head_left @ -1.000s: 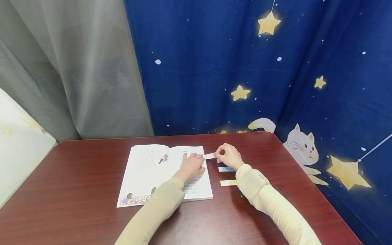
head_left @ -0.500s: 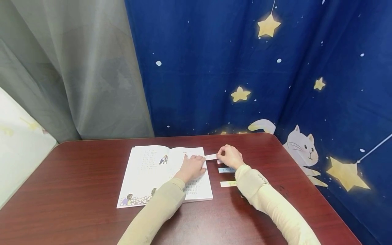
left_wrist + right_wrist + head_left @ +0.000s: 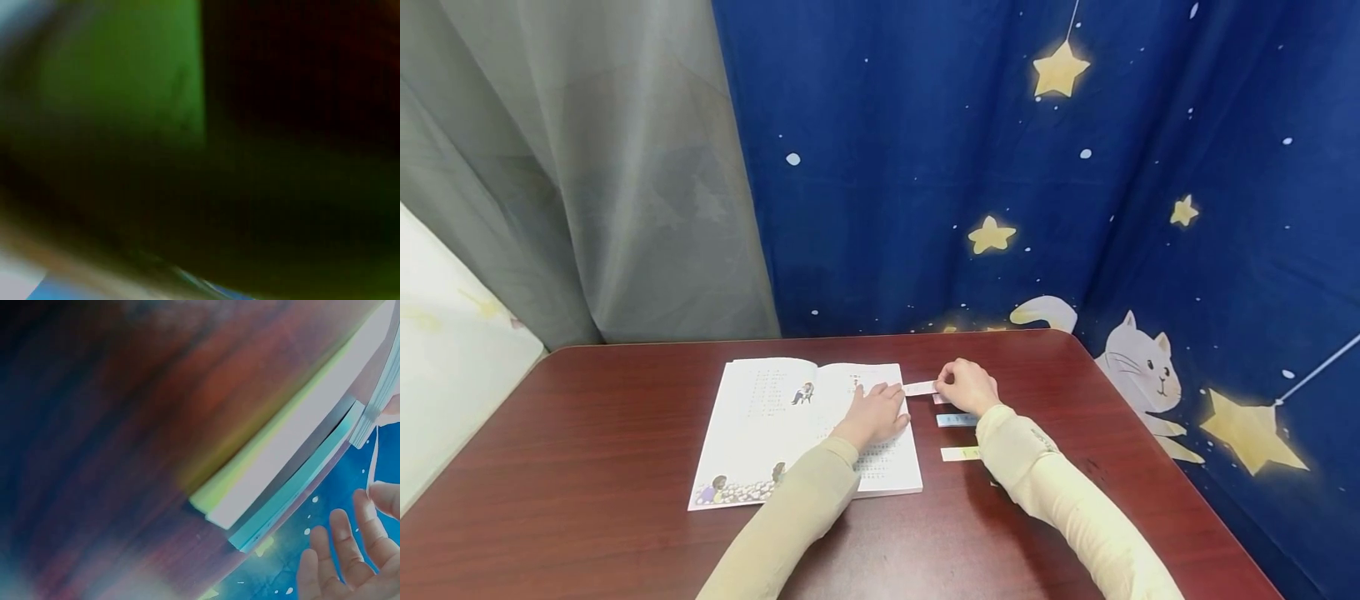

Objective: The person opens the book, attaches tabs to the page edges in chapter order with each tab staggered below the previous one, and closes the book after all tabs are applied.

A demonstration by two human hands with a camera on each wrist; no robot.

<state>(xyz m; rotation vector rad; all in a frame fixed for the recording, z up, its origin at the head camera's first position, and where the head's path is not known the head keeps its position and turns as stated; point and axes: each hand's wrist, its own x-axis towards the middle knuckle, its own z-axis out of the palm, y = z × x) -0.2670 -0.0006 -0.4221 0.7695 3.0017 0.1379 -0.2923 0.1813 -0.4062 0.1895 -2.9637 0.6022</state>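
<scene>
An open picture book (image 3: 775,425) lies on the dark red table (image 3: 587,433). My left hand (image 3: 876,414) rests flat on its right page, fingers straight, near the page's outer edge. Just right of the book my right hand (image 3: 964,386) pinches a pale paper strip (image 3: 920,388) whose free end points toward the book. In the right wrist view the strip (image 3: 373,461) stands between my fingertips (image 3: 384,499), beside the stacked page edges of the book (image 3: 300,469). The left wrist view is a dark green blur.
More paper strips lie on the table right of the book: a pink one partly under my right hand, a blue one (image 3: 956,420) and a yellow-green one (image 3: 959,453). A blue star-and-cat curtain (image 3: 1075,192) hangs behind the table, a grey curtain (image 3: 572,167) to the left.
Both hands and the pale strip stay almost where they were; the whole view has only shifted slightly down and to the right.
</scene>
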